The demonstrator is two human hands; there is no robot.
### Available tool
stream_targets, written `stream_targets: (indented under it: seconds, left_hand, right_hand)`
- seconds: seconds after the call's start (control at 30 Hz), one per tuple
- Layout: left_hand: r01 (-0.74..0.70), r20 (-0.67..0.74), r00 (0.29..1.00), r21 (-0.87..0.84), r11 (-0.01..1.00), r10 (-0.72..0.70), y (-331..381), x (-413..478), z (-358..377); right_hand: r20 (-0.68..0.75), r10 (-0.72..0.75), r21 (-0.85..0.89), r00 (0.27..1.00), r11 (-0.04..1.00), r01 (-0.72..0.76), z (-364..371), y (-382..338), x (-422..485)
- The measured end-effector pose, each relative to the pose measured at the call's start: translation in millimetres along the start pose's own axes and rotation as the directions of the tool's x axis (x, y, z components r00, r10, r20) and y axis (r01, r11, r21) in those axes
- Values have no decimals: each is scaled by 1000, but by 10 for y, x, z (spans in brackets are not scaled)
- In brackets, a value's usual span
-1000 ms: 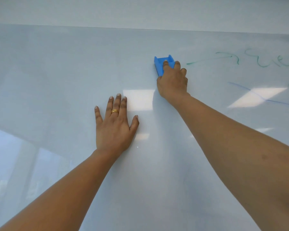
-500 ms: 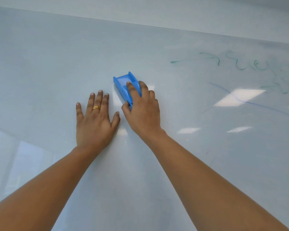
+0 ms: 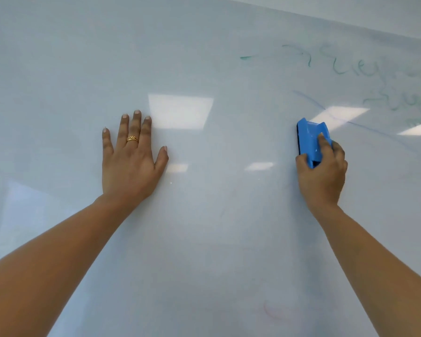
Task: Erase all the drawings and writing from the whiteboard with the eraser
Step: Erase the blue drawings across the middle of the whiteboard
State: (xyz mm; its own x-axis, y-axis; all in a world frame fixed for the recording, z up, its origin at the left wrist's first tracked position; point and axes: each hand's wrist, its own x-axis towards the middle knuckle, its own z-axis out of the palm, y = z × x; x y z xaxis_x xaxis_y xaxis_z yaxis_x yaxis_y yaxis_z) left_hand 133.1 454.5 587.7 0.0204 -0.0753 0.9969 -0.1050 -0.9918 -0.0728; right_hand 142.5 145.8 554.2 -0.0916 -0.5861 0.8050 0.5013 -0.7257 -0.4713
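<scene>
The right hand [image 3: 322,176] holds the small blue eraser [image 3: 311,142] by its hard sides, pressed on the whiteboard [image 3: 204,239] near the right edge below the green writing [image 3: 350,66], and it looks light, while the left hand [image 3: 129,161] lies flat and open.

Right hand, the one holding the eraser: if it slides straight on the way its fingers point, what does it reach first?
The right hand would likely first meet the faint blue line just beyond the eraser's far end; green writing lies farther up the whiteboard.
</scene>
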Motion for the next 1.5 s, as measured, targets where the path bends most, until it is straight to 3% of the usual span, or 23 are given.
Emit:
stream_targets:
  seconds: [0.13, 0.23, 0.5, 0.73, 0.87, 1.03, 1.23, 1.37, 1.5]
  left_hand:
    - [-17, 9, 1000, -1, 1000, 17, 3, -62, -7]
    - [-41, 13, 999, 7, 999, 41, -23, -113, -9]
    - [-87, -4, 996, -8, 996, 87, -58, -251, 9]
    - [-93, -12, 996, -14, 996, 93, -70, -342, 13]
    - [-115, -9, 993, -5, 993, 115, -102, -416, 4]
    - [-155, 16, 988, -1, 988, 155, -138, -558, -32]
    - [-266, 68, 962, 16, 964, 264, -419, -815, -139]
    - [-300, 89, 950, 12, 954, 298, -558, -926, -189]
    - [-328, 92, 941, 1, 945, 327, -662, -1014, -205]
  right_hand:
    - [-20, 59, 50, 998, 997, -58, 2, -104, -195]
    - [-14, 17, 100, 1000, 995, -16, 74, -337, -419]
    - [65, -296, 179, 953, 943, 281, 304, -1063, -1152]
    - [151, -476, 170, 866, 876, 452, 163, -912, -1325]
    - [132, -410, 159, 903, 907, 389, 74, -671, -1187]
    - [58, -132, 102, 990, 987, 125, -67, -308, -1050]
    - [0, 33, 38, 999, 999, -33, -171, -237, -1230]
    - [13, 18, 39, 1000, 999, -18, -106, -449, -1516]
    - [57, -136, 91, 989, 987, 131, -17, -783, -1937]
